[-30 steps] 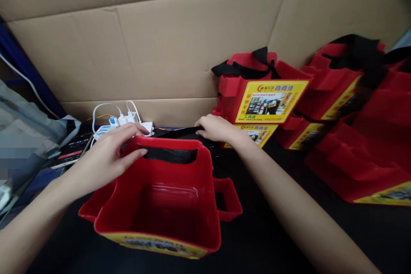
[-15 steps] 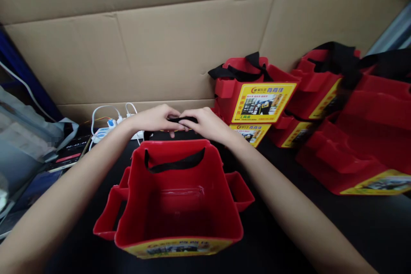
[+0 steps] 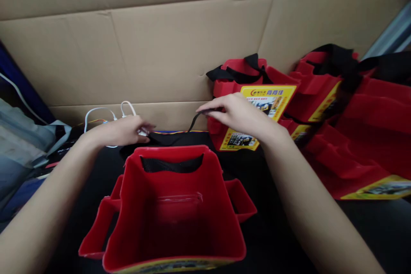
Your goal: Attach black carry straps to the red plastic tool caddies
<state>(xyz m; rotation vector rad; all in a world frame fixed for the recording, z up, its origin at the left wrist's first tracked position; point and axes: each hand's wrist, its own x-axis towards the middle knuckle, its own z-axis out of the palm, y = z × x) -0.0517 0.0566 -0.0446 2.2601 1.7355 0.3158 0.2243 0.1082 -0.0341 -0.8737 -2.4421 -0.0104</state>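
A red plastic tool box (image 3: 176, 244) stands in front of me, its inside facing up at me, with side pockets and a yellow label at its near edge. A black webbing strap (image 3: 173, 165) runs across the inside of its far wall. Beyond that wall, my right hand (image 3: 237, 113) pinches a length of the strap, which hangs down from the fingertips. To the left, my left hand (image 3: 123, 130) is closed on another dark length of strap, low near the black table surface; its fingertips are partly hidden and blurred.
More red tool boxes (image 3: 369, 137) with black straps and yellow labels are stacked on the right. White cables (image 3: 126, 105) lie behind my left hand. A grey plastic bag (image 3: 19, 137) is at far left. Cardboard (image 3: 160, 51) forms the back wall.
My hands were together behind the box, both on the strap. They have moved apart, left hand leftward and right hand rightward. The box sits slightly nearer in view.
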